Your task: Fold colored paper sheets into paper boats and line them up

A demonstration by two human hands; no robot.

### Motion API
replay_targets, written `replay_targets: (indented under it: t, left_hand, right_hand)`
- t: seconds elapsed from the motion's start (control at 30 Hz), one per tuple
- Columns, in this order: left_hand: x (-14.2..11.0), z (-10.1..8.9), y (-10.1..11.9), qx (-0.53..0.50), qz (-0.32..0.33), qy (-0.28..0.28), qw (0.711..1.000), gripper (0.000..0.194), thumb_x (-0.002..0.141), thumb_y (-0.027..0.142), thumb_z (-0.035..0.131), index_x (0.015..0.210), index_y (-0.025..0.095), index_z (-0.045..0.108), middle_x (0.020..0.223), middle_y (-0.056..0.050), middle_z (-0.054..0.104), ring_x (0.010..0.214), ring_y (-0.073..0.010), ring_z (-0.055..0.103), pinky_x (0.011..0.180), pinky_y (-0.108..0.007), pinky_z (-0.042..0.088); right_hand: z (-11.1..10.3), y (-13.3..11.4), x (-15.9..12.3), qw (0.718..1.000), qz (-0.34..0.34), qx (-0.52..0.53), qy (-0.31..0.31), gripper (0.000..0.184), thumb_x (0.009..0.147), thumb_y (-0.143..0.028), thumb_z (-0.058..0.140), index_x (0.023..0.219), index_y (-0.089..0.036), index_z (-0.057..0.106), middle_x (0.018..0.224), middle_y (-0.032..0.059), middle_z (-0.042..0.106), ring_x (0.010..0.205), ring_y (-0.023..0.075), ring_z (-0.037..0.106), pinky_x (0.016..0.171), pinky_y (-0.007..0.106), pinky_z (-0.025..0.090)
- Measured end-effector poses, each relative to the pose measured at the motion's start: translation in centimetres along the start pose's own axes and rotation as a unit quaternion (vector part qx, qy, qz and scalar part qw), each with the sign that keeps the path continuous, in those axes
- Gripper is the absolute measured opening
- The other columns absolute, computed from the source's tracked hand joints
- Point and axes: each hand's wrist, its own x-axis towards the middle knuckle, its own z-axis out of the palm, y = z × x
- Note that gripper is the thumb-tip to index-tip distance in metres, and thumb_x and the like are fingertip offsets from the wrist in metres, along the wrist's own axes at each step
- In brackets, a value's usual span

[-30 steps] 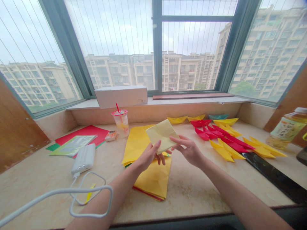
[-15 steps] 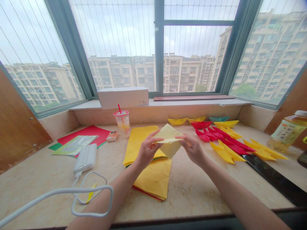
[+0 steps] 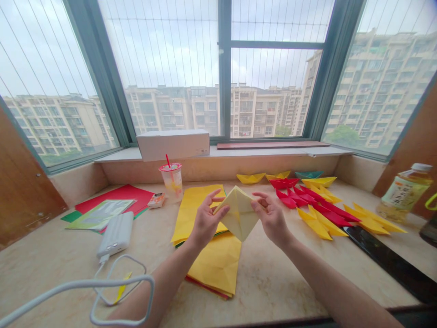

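Note:
A pale yellow folded paper (image 3: 240, 214), diamond-shaped with a crease down its middle, is held up above the counter. My left hand (image 3: 209, 218) pinches its left corner between thumb and fingers. At the right corner my right hand (image 3: 271, 216) grips it the same way. Behind and below the left hand lie yellow paper sheets (image 3: 218, 262), stacked with red and green edges showing. Several folded paper boats stand to the right, among them a red boat (image 3: 284, 183), a yellow boat (image 3: 251, 178) and a green boat (image 3: 309, 174).
On the left are a white power bank (image 3: 116, 233) with a looped cable (image 3: 78, 283), red paper (image 3: 116, 193) and a small orange packet (image 3: 156, 200). A plastic cup (image 3: 171, 182) stands behind. Rightward are a black phone-like slab (image 3: 385, 259) and a bottle (image 3: 406, 191).
The paper has gone from partly opened, with a fold sticking out toward me, to a flatter diamond. Both hands remain at its side corners. The camera view has shifted slightly.

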Motion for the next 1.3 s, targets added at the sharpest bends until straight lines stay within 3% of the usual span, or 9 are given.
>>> replay_targets:
  t: [0.1,0.27,0.37,0.47,0.63,0.8,1.0,1.17,1.3]
  left_hand:
    - [0.0,-0.2,0.4,0.008,-0.046,-0.054,0.997,0.072,0.071,0.043,0.081,0.133,0.016,0.054,0.102,-0.007,0.065,0.078,-0.0168,0.068,0.07,-0.026,0.053]
    - [-0.3,-0.7,0.7,0.07,-0.085,-0.203,0.973,0.041,0.079,0.047,0.073,0.091,0.009,0.071,0.074,-0.004,0.065,0.066,-0.0146,0.06,0.059,-0.021,0.045]
    - [-0.6,-0.5,0.5,0.092,-0.096,-0.226,0.965,0.041,0.078,0.049,0.073,0.091,0.01,0.07,0.074,-0.004,0.066,0.064,-0.0146,0.058,0.056,-0.021,0.043]
    - [-0.7,-0.2,0.4,0.091,-0.104,-0.199,0.97,0.044,0.078,0.053,0.071,0.095,0.011,0.069,0.08,-0.006,0.068,0.068,-0.0171,0.06,0.059,-0.023,0.047]
    - [-0.7,0.0,0.5,0.053,-0.126,-0.171,0.976,0.046,0.078,0.055,0.07,0.094,0.012,0.07,0.08,-0.006,0.07,0.068,-0.017,0.061,0.063,-0.025,0.048]
    - [-0.7,0.2,0.4,0.055,-0.114,-0.133,0.983,0.045,0.075,0.054,0.074,0.088,0.01,0.072,0.076,-0.005,0.07,0.065,-0.0161,0.06,0.062,-0.024,0.047]
    - [-1.0,0.5,0.4,0.029,-0.129,-0.137,0.982,0.045,0.075,0.053,0.074,0.087,0.01,0.07,0.075,-0.006,0.07,0.064,-0.0166,0.061,0.059,-0.024,0.047]
    - [-1.1,0.8,0.4,0.052,-0.087,-0.083,0.991,0.044,0.077,0.052,0.072,0.086,0.009,0.068,0.075,-0.007,0.07,0.063,-0.0151,0.061,0.057,-0.023,0.047]
    - [-0.8,0.9,0.6,0.008,-0.039,-0.007,0.999,0.048,0.075,0.049,0.076,0.105,0.014,0.06,0.087,-0.006,0.072,0.07,-0.0177,0.066,0.064,-0.026,0.053]
  right_hand:
    - [-0.3,0.2,0.2,1.0,-0.004,-0.011,-0.012,0.046,0.086,-0.051,0.064,0.119,-0.019,0.06,0.084,0.0043,0.067,0.079,0.0204,0.066,0.066,0.029,0.054]
    - [-0.9,0.2,0.3,0.995,-0.015,-0.063,-0.08,0.045,0.09,-0.046,0.06,0.125,-0.018,0.063,0.089,0.0055,0.071,0.083,0.0206,0.067,0.072,0.032,0.055]
    - [-0.8,-0.3,0.0,0.986,-0.031,-0.113,-0.122,0.035,0.091,-0.042,0.058,0.115,-0.02,0.07,0.1,0.0078,0.075,0.093,0.0227,0.068,0.081,0.035,0.055]
    - [-0.7,-1.0,-0.1,0.982,-0.024,-0.123,-0.142,0.03,0.089,-0.04,0.062,0.108,-0.02,0.073,0.101,0.0084,0.076,0.092,0.0234,0.069,0.082,0.036,0.054]
    - [-0.3,-1.8,0.2,0.986,0.068,0.014,-0.152,0.053,0.083,-0.05,0.068,0.124,-0.017,0.062,0.091,0.007,0.075,0.08,0.0207,0.07,0.067,0.029,0.054]
    - [0.1,-2.1,0.1,0.982,0.081,0.058,-0.162,0.046,0.078,-0.06,0.068,0.086,-0.015,0.07,0.073,0.0035,0.071,0.066,0.0172,0.065,0.06,0.026,0.049]
    - [0.2,-1.8,0.1,0.987,0.084,0.053,-0.126,0.046,0.076,-0.06,0.07,0.075,-0.015,0.066,0.064,0.0005,0.065,0.056,0.0131,0.057,0.051,0.023,0.041]
    - [0.4,-1.5,0.3,0.981,0.103,0.108,-0.126,0.046,0.074,-0.057,0.074,0.093,-0.016,0.07,0.082,0.0044,0.073,0.071,0.0183,0.066,0.067,0.029,0.051]
    - [0.8,-1.4,-0.1,0.965,0.127,0.131,-0.189,0.044,0.077,-0.054,0.073,0.101,-0.018,0.071,0.093,0.0068,0.076,0.083,0.0221,0.07,0.082,0.037,0.053]
